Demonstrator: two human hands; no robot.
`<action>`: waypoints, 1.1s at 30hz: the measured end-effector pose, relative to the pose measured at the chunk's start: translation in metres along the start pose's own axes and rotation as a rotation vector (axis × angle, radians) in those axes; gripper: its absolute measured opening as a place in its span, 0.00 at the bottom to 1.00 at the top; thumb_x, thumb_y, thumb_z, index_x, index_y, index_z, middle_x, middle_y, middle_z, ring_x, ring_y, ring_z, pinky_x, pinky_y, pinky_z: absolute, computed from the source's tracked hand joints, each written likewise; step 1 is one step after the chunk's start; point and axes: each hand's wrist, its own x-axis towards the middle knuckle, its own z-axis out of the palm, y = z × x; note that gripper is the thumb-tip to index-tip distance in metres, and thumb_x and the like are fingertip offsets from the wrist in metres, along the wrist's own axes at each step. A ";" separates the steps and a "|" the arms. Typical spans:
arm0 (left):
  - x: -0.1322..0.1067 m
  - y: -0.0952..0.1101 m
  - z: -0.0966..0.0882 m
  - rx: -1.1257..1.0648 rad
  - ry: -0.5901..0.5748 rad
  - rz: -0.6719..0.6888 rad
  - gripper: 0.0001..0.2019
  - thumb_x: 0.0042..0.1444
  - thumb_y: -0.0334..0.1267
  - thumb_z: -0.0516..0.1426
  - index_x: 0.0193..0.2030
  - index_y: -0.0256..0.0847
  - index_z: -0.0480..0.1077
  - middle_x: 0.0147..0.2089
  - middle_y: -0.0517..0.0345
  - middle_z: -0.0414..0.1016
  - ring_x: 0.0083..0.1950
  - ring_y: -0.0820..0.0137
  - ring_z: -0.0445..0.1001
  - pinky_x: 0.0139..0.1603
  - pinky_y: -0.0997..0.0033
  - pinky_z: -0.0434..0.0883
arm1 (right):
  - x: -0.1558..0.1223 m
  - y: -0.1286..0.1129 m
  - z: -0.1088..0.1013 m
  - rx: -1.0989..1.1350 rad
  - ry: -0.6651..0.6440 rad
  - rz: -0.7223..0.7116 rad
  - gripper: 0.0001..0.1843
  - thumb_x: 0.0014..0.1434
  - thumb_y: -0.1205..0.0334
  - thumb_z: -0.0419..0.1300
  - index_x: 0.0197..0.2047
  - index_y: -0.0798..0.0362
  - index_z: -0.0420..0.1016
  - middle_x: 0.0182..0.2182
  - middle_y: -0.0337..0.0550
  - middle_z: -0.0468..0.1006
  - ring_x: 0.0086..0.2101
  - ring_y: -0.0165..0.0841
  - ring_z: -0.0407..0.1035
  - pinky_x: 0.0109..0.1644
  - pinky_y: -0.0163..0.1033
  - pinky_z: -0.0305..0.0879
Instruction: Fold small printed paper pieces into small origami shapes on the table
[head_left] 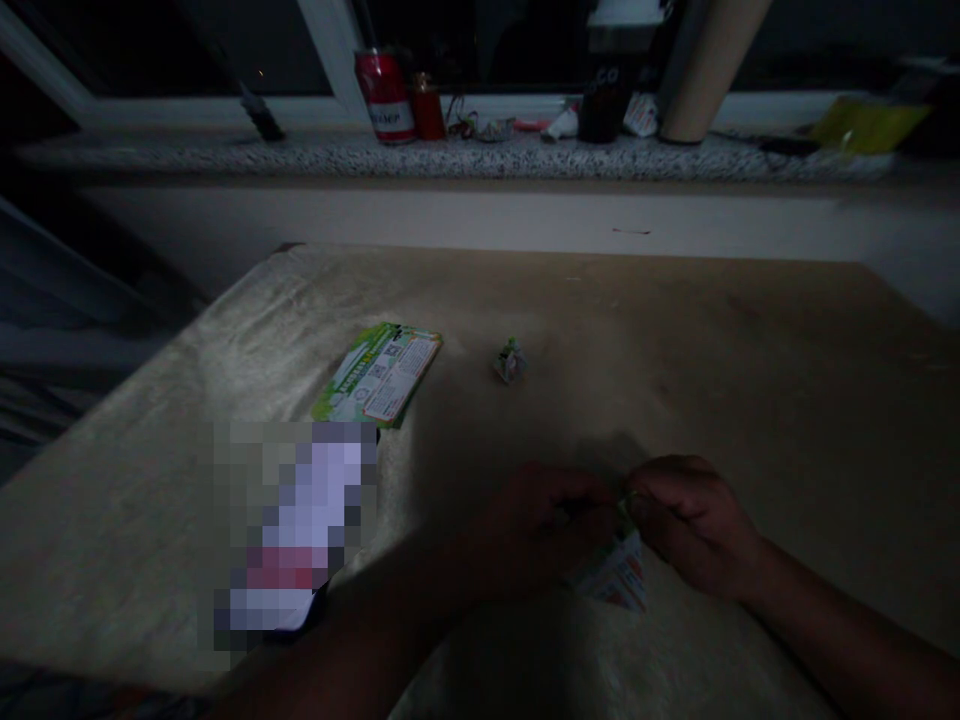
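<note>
Both hands meet over the near part of the table, right of the middle. My left hand (pixel 559 525) has its fingers closed on a folded printed paper (pixel 619 575), whose triangular lower part hangs below the fingers. At its upper end, my right hand (pixel 686 520) pinches the same paper between thumb and fingers. The paper is white with green, red and blue print. Dim light and the fingers hide much of its top. Farther off on the table stands a small crumpled-looking printed paper piece (pixel 511 362), apart from both hands.
Left of the hands lies a lit phone (pixel 315 520), its screen blurred out. Beyond it are green printed leaflets (pixel 382 375). A windowsill (pixel 300 155) behind the table (pixel 750 350) bears a red can (pixel 385 95), a dark cup (pixel 606 85) and a cardboard tube (pixel 709 70).
</note>
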 end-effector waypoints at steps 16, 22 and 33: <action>0.002 0.000 0.001 0.112 0.007 0.015 0.16 0.64 0.45 0.56 0.30 0.36 0.71 0.26 0.63 0.63 0.28 0.76 0.60 0.27 0.76 0.57 | 0.002 0.006 -0.002 0.191 -0.152 0.112 0.20 0.62 0.66 0.55 0.21 0.49 0.53 0.16 0.28 0.50 0.16 0.23 0.48 0.20 0.32 0.44; 0.003 -0.001 -0.002 0.068 0.026 0.037 0.17 0.65 0.48 0.56 0.33 0.36 0.73 0.28 0.61 0.68 0.29 0.74 0.64 0.30 0.74 0.60 | 0.002 -0.005 0.005 -0.115 0.100 -0.054 0.16 0.62 0.71 0.53 0.24 0.49 0.58 0.16 0.30 0.55 0.16 0.25 0.54 0.23 0.34 0.50; 0.001 -0.002 -0.003 0.013 -0.003 0.020 0.17 0.66 0.48 0.58 0.33 0.35 0.73 0.28 0.61 0.68 0.30 0.74 0.64 0.29 0.75 0.61 | -0.005 0.014 -0.001 0.450 -0.203 0.229 0.22 0.69 0.53 0.55 0.24 0.50 0.59 0.18 0.30 0.56 0.19 0.25 0.51 0.21 0.33 0.47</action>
